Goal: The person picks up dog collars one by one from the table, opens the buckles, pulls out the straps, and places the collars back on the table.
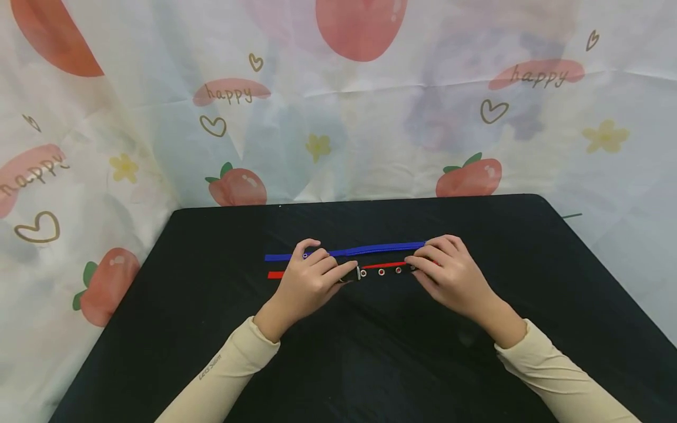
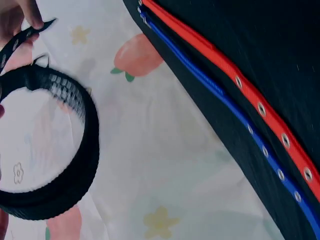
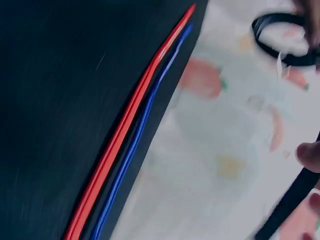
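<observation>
A black collar (image 1: 389,271) with metal eyelets is held up between both hands, over the table. My left hand (image 1: 311,277) grips its looped part next to the metal buckle (image 1: 358,273); the round black loop (image 2: 91,155) shows in the left wrist view. The eyelet strap runs out from the buckle towards my right hand (image 1: 459,275). There the thumb and fingers pinch the black strap (image 3: 287,202). Behind the hands a blue collar (image 1: 381,248) and a red collar (image 1: 275,275) lie stretched out side by side, partly hidden by the hands in the head view.
Black cloth (image 1: 328,364) covers the table. A white curtain (image 1: 370,129) printed with fruit, hearts and flowers hangs behind its far edge and along the left side.
</observation>
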`<action>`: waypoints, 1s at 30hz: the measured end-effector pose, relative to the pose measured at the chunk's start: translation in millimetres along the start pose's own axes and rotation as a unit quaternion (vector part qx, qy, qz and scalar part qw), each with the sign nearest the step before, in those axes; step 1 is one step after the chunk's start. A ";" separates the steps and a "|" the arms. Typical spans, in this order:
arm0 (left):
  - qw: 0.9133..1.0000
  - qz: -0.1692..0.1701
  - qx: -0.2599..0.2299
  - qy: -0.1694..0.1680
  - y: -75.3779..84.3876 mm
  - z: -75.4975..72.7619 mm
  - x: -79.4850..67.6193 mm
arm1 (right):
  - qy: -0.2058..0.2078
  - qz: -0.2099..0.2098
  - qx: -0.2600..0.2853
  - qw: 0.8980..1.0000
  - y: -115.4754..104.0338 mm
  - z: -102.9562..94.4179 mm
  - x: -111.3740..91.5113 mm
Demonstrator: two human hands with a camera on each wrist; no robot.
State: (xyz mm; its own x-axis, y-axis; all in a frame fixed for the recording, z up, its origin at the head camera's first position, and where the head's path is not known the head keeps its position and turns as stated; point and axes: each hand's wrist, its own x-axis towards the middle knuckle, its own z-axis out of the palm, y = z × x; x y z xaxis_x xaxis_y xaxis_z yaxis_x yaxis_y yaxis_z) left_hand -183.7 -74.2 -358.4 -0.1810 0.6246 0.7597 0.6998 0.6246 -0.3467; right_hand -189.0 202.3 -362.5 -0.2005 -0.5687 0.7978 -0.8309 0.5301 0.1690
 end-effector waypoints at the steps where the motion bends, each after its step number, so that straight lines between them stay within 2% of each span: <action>1: 1.000 -0.001 0.001 0.003 2.5 0.7 0.6 | -0.022 0.016 0.016 1.000 -3.3 0.7 1.8; 3: 1.000 -0.004 0.002 0.007 7.1 2.7 2.0 | -0.049 0.040 0.048 0.997 -11.2 2.1 7.3; 7: 1.000 -0.020 -0.016 0.004 13.1 4.4 4.0 | -0.045 0.050 0.083 0.994 -22.6 4.5 17.7; 10: 0.996 -0.060 -0.061 -0.004 15.8 2.6 6.0 | -0.026 0.044 0.087 0.995 -24.9 6.2 21.0; 14: 0.985 -0.125 -0.116 -0.020 19.7 -0.6 10.5 | -0.017 0.053 0.092 0.994 -27.7 7.7 20.9; 18: 0.975 -0.168 -0.136 -0.044 22.4 -1.7 14.5 | -0.007 0.058 0.096 0.994 -30.8 8.6 20.5; 21: 0.972 -0.186 -0.128 -0.065 23.5 -2.8 17.3 | 0.005 0.044 0.087 0.995 -31.4 8.6 22.0; 23: 0.973 -0.187 -0.109 -0.081 23.9 -3.9 19.0 | 0.010 0.028 0.073 0.997 -30.9 7.6 23.6; 27: 0.978 -0.170 -0.049 -0.109 24.2 -7.1 21.5 | 0.004 -0.006 0.033 0.999 -29.6 4.2 25.9; 30: 0.982 -0.152 -0.007 -0.116 23.9 -8.8 22.2 | -0.011 -0.013 0.010 1.000 -29.1 0.9 26.3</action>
State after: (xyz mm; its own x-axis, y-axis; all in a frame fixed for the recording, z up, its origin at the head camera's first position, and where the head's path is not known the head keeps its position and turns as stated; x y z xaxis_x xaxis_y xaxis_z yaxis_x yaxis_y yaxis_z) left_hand -164.9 -49.5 -345.0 -0.5342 0.5014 0.6805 0.5986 0.7928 -0.1142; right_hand -170.6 171.3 -347.0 -0.1897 -0.5954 0.7807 -0.8464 0.5022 0.1773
